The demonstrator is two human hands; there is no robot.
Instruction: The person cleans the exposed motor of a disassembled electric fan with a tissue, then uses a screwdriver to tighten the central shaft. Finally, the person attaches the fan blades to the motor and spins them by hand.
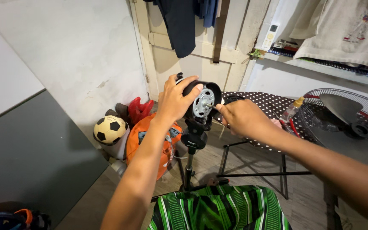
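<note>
Left hand [173, 100] clasped the black round fan-motor housing [201, 100] atop its black stand pole [189, 166], bracing it steady, while right hand [241, 119], fingers [220, 108] pinched together, worked at the motor's bare metal shaft [209, 104].

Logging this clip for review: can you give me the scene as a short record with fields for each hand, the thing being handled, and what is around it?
left hand: left hand grips the top of the fan motor
right hand: right hand is at the motor's front, fingertips by the shaft
motor: bare, black housing, metal face showing, mounted on a stand
fan parts: fan blade and wire guard lie off to the right
surface: dotted ironing board
floor items: football, orange bag
</note>
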